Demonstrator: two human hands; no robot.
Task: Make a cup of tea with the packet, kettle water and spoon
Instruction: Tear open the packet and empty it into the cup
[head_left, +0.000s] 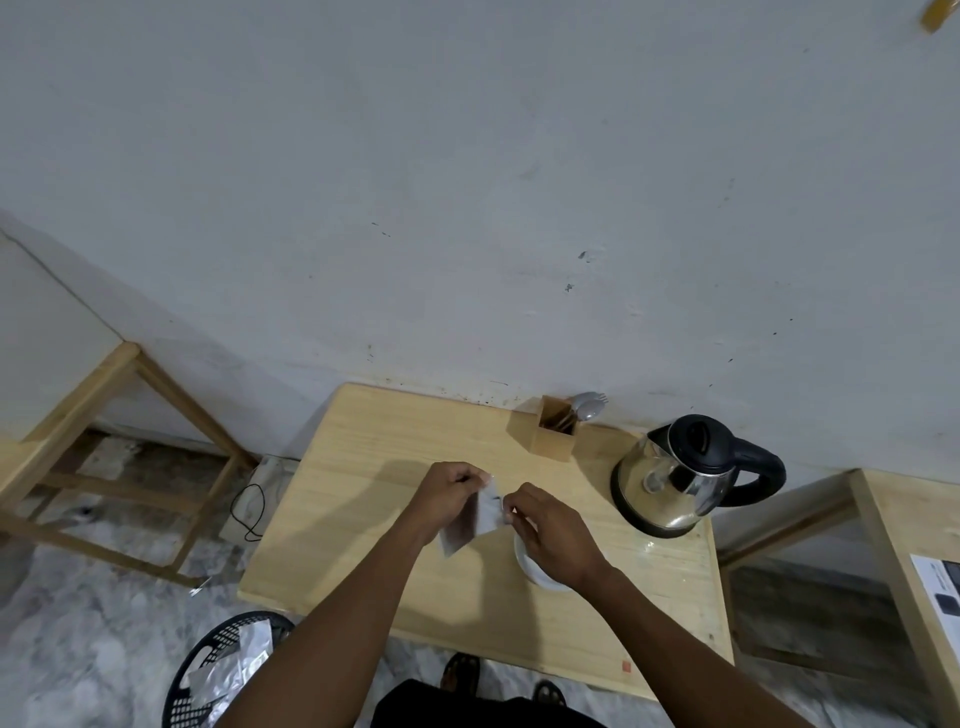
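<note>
A silvery packet (475, 514) hangs over the middle of the wooden table (363, 467). My left hand (449, 491) pinches its top left corner and my right hand (553, 535) pinches its top right edge. A white cup (535, 571) stands on the table under my right hand, mostly hidden by it. The steel kettle (680, 478) with a black lid and handle sits on its base at the right. Spoons (584, 408) stick out of a wooden holder (550, 428) at the back by the wall.
A black mesh bin (208, 670) holding crumpled silvery wrappers stands on the floor at the lower left. Wooden frame furniture (119, 457) is at the left and another wooden table (914, 561) at the right. A cable (249, 512) lies on the floor. My feet show below the table.
</note>
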